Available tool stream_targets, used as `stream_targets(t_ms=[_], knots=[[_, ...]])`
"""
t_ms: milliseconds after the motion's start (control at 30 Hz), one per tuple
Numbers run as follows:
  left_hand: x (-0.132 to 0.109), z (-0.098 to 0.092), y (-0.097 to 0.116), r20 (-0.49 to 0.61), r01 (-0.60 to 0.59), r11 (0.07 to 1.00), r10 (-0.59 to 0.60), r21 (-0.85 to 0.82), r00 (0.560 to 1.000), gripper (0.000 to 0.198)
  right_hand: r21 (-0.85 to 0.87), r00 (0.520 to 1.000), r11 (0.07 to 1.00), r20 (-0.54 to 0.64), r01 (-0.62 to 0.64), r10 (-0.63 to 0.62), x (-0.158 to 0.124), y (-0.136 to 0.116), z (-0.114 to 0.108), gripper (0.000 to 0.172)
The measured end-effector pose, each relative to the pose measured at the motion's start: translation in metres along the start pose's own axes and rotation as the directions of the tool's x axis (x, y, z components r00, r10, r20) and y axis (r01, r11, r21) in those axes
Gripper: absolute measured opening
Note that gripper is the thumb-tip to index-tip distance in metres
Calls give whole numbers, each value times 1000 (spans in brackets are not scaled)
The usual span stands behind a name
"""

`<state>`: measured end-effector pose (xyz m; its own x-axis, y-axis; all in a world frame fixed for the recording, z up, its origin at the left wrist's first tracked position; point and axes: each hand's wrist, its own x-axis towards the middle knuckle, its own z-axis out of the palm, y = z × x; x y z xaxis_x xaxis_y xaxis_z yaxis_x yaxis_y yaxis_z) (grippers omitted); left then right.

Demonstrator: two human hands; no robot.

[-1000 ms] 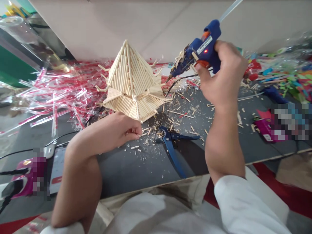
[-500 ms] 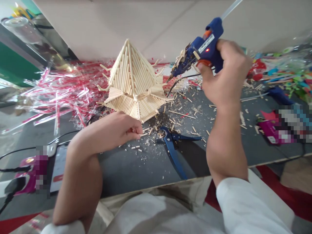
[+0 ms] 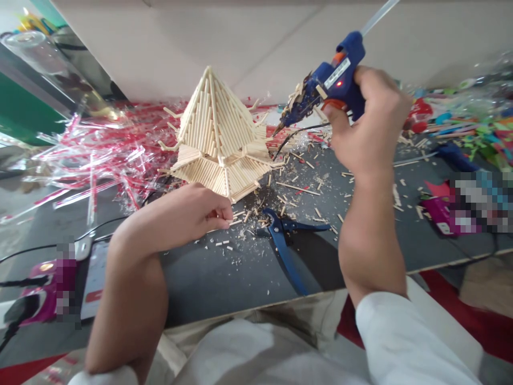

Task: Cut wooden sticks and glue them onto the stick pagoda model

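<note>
My right hand (image 3: 374, 120) is wrapped round the handle of a blue hot glue gun (image 3: 339, 80), raised with its nozzle angled down and left. Its red light is lit, a clear glue stick juts from the back, and wood bits cling to its front. Low over the table, my left hand (image 3: 206, 211) has its fingertips pinched together; whether a small stick is between them I cannot make out. Just behind that hand stands a pointed model (image 3: 216, 123) built of pale wooden sticks. Blue cutters (image 3: 282, 246) lie to the right of my left hand.
Red and clear plastic wrappers (image 3: 104, 144) heap at the left. Purple power strips (image 3: 44, 289) with plugs and cables sit at both sides. Stick offcuts (image 3: 298, 188) litter the dark table (image 3: 224, 289). A phone (image 3: 94, 278) lies beside my left forearm. A pale wall (image 3: 240, 37) rises behind.
Almost nothing differs. The glue gun and my right hand sit very slightly lower and further left; my left hand stays pinched in the same place.
</note>
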<state>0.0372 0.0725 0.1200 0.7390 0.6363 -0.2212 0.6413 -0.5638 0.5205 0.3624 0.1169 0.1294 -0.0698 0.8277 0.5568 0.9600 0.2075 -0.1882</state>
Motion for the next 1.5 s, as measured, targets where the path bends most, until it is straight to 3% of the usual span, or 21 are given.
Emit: stream_targets(t_ms=[500,667,767,900,1067,1133,1233,1300,1400,1500], knots=[[-1,-4,7,44,32,1000,-31,-1,999,21,84,999,995,-28,44,-42,1,4,-1,41],[-4,-7,12,36,16,1000,-15,-26,999,26,-1,990,993,81,-119,119,3,23,6,38],[-4,-6,14,1,-11,999,11,-42,1000,30,-136,929,969,283,-206,237,3,43,18,40],[-1,-4,12,-57,-54,996,50,-70,997,28,-282,768,943,559,-176,311,4,62,43,36],[3,-2,12,-154,-84,989,64,-123,986,24,-288,659,955,705,-70,262,6,65,66,33],[4,-1,14,-219,-85,989,57,-119,974,23,-264,672,962,700,-72,243,6,60,60,33],[6,2,18,-305,-121,987,83,-105,949,21,-94,803,991,581,-95,132,0,37,30,24],[7,3,21,-337,-183,978,138,-104,931,20,155,850,987,523,-27,-59,-8,11,2,13],[9,5,27,-366,-300,947,242,-111,899,17,569,804,809,407,148,-433,-22,-31,-33,3],[9,5,30,-399,-402,909,330,-110,855,14,784,729,580,264,219,-632,-32,-58,-43,9]])
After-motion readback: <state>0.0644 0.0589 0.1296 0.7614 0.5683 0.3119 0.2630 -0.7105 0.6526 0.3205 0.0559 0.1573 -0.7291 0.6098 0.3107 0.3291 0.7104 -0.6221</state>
